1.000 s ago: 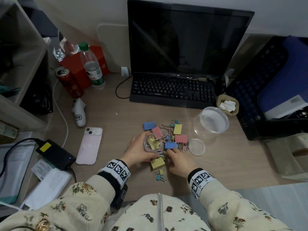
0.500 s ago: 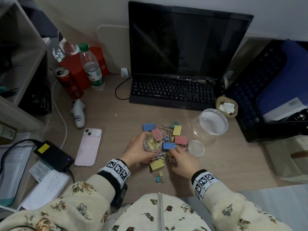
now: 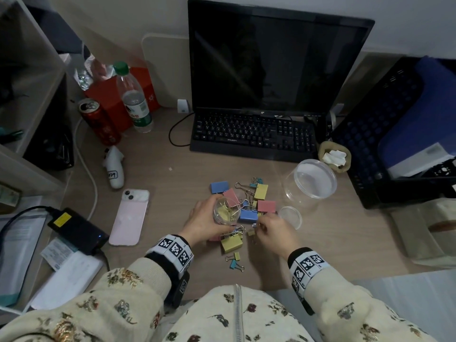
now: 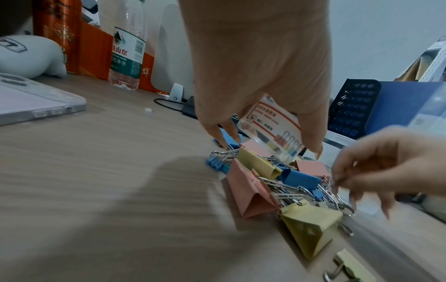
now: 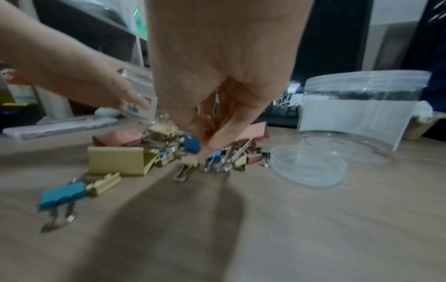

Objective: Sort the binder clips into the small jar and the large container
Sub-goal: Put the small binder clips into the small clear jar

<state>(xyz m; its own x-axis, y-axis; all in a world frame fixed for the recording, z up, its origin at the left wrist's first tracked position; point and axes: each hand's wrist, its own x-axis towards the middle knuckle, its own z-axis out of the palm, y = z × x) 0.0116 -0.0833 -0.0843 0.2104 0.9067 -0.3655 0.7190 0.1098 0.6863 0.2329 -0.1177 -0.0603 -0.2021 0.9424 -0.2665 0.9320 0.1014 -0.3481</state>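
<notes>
Two hands [image 3: 237, 222] over clips [image 3: 249, 206], phone [image 3: 129, 217] left, keyboard [image 3: 254, 135] behind

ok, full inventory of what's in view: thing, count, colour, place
small jar: 1, clear, yellow clips inside, held over the pile
large container: 1, clear, right of the pile
lid: 1, clear, desk, by the right hand
binder clips: loose pile, blue, pink, yellow, desk centre
phone: 1, pink, left of the pile
keyboard: 1, black, behind the pile
monitor: 1, black, off
water bottle: 1, green cap, back left
can: 1, red, back left
left hand: grip on the small jar
right hand: fingers down in the clips; grip unclear
</notes>
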